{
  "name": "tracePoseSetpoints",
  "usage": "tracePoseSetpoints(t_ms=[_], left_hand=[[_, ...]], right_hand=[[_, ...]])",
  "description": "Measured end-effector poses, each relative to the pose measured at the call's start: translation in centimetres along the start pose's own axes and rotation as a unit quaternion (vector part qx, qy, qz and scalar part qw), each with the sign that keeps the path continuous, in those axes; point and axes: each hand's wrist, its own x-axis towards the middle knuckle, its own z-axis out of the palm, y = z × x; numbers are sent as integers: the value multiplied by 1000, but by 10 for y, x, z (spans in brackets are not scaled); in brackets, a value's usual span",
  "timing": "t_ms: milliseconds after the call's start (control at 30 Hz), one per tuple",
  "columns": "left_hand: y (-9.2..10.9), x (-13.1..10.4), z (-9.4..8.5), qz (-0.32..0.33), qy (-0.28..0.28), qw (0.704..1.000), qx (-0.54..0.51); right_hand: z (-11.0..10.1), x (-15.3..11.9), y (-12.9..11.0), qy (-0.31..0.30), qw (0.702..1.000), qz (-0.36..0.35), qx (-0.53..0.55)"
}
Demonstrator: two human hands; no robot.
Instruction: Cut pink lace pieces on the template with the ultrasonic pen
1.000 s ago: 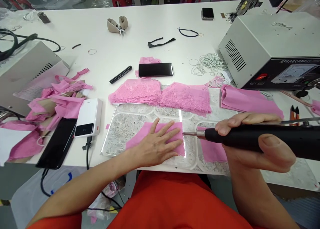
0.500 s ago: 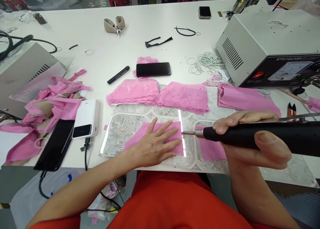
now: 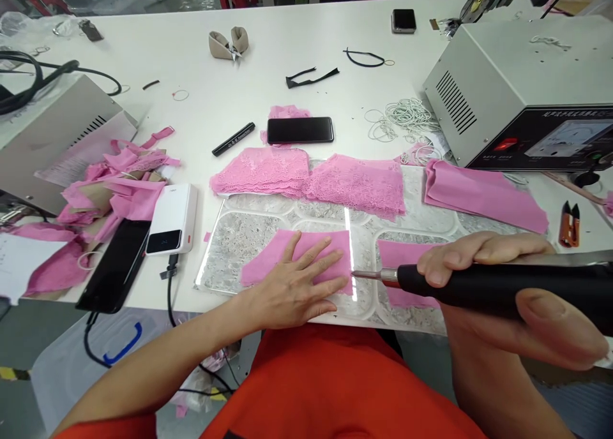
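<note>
My left hand lies flat with spread fingers on a piece of pink fabric, pressing it against a clear-coated, stone-patterned board. In my right hand is a black-handled tool with a slim pointed metal tip. I grip it from the side, with the thumb below. The tip points left and meets the fabric's right edge, close to my left fingertips; whether it touches cannot be made out. A second pink fabric piece lies under the tool, partly hidden by it.
Behind the board's front lie lace pieces and folded pink fabric. A grey metal box stands right, another left. Nearby are a phone, marker, power bank, orange-handled tool and pink scraps.
The tool's tip has moved toward me along the fabric's right edge, with my right hand lower. My left hand stays pressed on the fabric. The camera view has shifted slightly.
</note>
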Motion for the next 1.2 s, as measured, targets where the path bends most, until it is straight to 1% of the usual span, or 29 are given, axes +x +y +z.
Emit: tracePoseSetpoints(t_ms=[167, 300, 433, 567, 633, 733, 867, 1033, 1200], left_hand=[[0, 0, 1, -1, 11, 1000, 4], [1, -1, 0, -4, 4, 1000, -2], [2, -1, -1, -4, 7, 1000, -10], [2, -4, -5, -8, 8, 1000, -6], [0, -9, -8, -22, 13, 1000, -4], [-6, -23, -12, -68, 39, 997, 9], [-15, -45, -13, -130, 71, 988, 38], [-22, -62, -12, -144, 92, 984, 42], [-25, -69, -11, -150, 95, 984, 25]], right_hand=[[3, -2, -1, 0, 1000, 5, -1], [4, -2, 1, 7, 1000, 10, -9], [6, 0, 2, -8, 1000, -19, -16], [5, 4, 3, 2, 1000, -23, -12], [3, 7, 4, 17, 999, -38, -4], [5, 14, 11, 44, 996, -81, 10], [21, 23, 22, 65, 993, -96, 10], [43, 25, 30, 75, 994, -78, -25], [50, 25, 37, 73, 994, -79, -38]])
